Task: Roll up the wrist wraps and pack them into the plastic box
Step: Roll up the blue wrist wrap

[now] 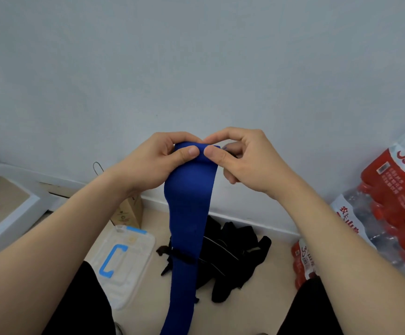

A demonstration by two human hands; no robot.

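Observation:
A long blue wrist wrap (187, 213) hangs from chest height down past the bottom of the view. My left hand (155, 163) and my right hand (245, 160) pinch its top end between thumbs and curled fingers, side by side, where the fabric is folded over. On the floor below lies a heap of black wraps (230, 259). The clear plastic box (124, 262) with a blue handle and blue latch sits on the floor to the left of the heap, its lid on.
A brown paper bag (128, 211) stands against the white wall behind the box. Shrink-wrapped packs of red-labelled water bottles (399, 209) are stacked at the right. A white frame (10, 209) juts in at the left. My dark-clothed knees fill the bottom corners.

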